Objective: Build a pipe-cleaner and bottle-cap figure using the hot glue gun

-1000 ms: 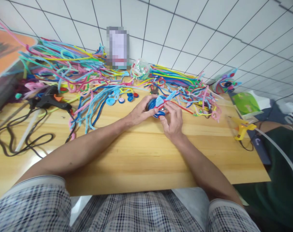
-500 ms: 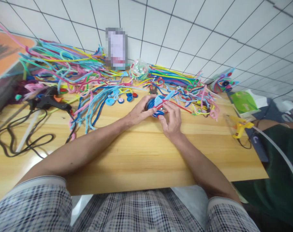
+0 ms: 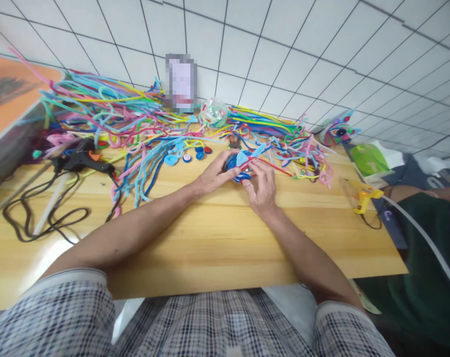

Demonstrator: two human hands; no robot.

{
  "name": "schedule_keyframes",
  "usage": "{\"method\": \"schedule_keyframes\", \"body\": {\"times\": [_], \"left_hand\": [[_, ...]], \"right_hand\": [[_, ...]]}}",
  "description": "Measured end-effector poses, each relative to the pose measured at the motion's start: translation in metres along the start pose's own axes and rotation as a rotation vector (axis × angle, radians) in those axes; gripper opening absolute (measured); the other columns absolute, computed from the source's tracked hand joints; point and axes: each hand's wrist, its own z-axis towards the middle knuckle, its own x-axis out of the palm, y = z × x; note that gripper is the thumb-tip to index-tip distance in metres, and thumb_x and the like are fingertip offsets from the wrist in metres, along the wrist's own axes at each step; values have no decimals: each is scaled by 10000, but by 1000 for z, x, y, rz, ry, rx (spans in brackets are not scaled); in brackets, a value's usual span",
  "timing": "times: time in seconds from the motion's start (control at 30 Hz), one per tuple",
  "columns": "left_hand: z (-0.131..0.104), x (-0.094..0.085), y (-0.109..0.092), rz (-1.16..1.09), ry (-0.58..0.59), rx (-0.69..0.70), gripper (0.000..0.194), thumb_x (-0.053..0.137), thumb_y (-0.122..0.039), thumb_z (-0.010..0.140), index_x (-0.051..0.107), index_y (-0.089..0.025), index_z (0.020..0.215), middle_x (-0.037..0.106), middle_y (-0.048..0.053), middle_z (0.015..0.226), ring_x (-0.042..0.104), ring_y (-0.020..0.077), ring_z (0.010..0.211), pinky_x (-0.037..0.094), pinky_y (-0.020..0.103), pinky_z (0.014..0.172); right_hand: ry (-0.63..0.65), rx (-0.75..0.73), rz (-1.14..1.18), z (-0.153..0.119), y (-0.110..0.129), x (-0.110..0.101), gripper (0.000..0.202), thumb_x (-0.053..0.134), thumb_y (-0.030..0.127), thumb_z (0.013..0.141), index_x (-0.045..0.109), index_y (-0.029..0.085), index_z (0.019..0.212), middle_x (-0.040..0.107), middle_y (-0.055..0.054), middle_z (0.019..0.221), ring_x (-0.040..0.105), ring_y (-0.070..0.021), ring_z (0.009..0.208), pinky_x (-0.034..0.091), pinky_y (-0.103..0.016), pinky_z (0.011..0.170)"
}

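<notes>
Both of my hands meet over a small blue pipe-cleaner craft [image 3: 235, 161] with a light-blue fan part and a red stem, resting on the wooden table [image 3: 210, 233]. My left hand [image 3: 213, 174] cups its left side, thumb on the blue coil. From the right, my right hand [image 3: 261, 184] pinches the craft with its fingertips at the red stem. Much of the piece is hidden under my fingers.
A big heap of coloured pipe cleaners [image 3: 109, 114] covers the table's far side. A black glue gun [image 3: 82, 159] with cord lies left, a yellow glue gun [image 3: 362, 197] right. Small coiled discs [image 3: 188, 156], a clear ball [image 3: 213, 112], a green packet [image 3: 369, 158]. Another person's dark sleeve [image 3: 433, 233] at right.
My hands stay on the blue craft with only slight finger shifts. The camera has tilted a little, so the whole scene sits lower and slightly left.
</notes>
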Motion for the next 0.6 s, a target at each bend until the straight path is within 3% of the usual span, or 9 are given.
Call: {"method": "schedule_keyframes", "body": {"times": [0.3,0.47,0.6], "left_hand": [[0,1,6,26,-45,32,686,703,-666,950,552,-206,1436,528,178,1597,481,344,1518,353,522,1299],[0,3,3,34,-41,20,712,668,-676,972,525,-189,1472,591,161,1495,556,305,1412,405,473,1256],[-2,0,-2,30,-30,16,684,620,-658,1007,531,-174,1482,576,171,1523,536,307,1441,386,468,1272]], "right_hand": [[29,-20,-39,0,0,0,498,539,428,1090,527,225,1544,683,-174,1418,651,-330,1362,563,-554,1131],[26,-28,-40,0,0,0,507,548,418,1088,517,229,1557,680,-171,1431,647,-323,1363,561,-546,1130],[17,-45,-27,1,0,-1,521,579,399,1079,512,225,1565,679,-170,1430,645,-319,1361,559,-541,1127]]}}
